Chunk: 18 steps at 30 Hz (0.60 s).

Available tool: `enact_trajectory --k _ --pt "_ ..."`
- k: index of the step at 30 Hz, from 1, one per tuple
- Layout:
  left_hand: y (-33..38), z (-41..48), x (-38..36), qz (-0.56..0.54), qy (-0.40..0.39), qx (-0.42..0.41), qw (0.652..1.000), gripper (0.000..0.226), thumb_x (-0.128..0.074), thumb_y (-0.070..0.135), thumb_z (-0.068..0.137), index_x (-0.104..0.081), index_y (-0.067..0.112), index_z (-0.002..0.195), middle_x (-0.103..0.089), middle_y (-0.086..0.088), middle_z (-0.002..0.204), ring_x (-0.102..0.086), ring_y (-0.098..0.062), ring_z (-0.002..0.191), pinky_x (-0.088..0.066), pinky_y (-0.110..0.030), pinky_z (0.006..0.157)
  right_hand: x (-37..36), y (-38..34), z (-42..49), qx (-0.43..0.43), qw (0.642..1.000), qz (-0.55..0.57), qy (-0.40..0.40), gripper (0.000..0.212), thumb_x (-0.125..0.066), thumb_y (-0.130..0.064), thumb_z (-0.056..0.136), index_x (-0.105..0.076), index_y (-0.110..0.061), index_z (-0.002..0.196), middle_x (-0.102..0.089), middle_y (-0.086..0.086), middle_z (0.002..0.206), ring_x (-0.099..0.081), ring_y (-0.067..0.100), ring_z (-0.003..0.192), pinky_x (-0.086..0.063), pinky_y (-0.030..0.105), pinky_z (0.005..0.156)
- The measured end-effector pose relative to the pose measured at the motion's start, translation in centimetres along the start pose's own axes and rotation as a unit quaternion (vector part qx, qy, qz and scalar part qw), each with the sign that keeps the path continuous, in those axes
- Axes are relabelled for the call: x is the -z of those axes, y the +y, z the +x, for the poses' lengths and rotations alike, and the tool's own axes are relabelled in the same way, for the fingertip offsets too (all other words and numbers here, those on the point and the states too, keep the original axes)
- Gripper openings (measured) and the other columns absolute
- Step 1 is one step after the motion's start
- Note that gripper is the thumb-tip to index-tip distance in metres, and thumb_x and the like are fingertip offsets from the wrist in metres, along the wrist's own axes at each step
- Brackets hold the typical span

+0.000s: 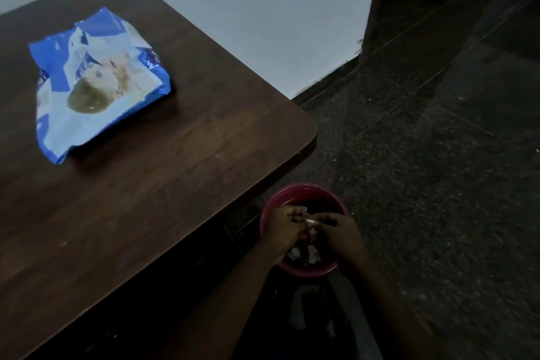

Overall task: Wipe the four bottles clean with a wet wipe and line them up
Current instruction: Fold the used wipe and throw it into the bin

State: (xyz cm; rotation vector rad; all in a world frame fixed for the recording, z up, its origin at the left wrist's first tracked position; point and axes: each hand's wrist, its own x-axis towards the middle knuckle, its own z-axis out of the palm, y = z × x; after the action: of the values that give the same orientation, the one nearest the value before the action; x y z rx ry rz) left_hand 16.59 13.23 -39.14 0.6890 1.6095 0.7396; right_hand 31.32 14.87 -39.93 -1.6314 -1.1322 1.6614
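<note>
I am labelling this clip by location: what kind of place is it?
Probably a dim room in a home: a wooden table holding a pack of wipes, a plain pale wall, and a red bin on a dark speckled floor.

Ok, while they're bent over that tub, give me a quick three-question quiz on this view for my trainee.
1. True or false: the blue wipe pack lies on the wooden table.
2. Where does the red tub sit? A) on the table; B) on the floor by the table's corner; C) on a chair.
3. Fill in: over the tub, the left hand and right hand pinch a small ____ scrap between them.

Key: 1 true; 2 B; 3 white.
</note>
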Motion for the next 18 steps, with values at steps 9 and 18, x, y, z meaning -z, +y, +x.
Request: enact_trajectory --k 9,18 --pt "0.1 -0.5 1.1 0.019 0.021 0.038 0.999 0.053 -0.07 0.017 0.098 -0.052 0.009 0.149 -0.059 -0.007 0.145 -0.059 -0.016 0.117 -0.048 -0.024 0.082 2.5 3.0 0.5 -0.096 0.991 0.024 0.089 0.034 -0.071 -0.024 0.082 -0.064 -0.019 0.115 -0.069 0.013 0.108 -0.068 0.027 0.087 -0.06 0.046 0.074" --pt "4.2 -8.0 -0.8 -0.041 -0.02 0.028 0.999 0.028 -0.067 0.027 0.097 -0.067 0.031 0.125 -0.075 -0.002 0.117 -0.075 -0.021 0.097 -0.062 -0.039 0.077 3.5 -3.0 -5.5 -0.055 0.993 0.067 0.076 0.016 -0.058 -0.012 0.098 -0.066 -0.011 0.112 -0.072 0.016 0.105 -0.067 0.029 0.092 -0.055 0.037 0.068"
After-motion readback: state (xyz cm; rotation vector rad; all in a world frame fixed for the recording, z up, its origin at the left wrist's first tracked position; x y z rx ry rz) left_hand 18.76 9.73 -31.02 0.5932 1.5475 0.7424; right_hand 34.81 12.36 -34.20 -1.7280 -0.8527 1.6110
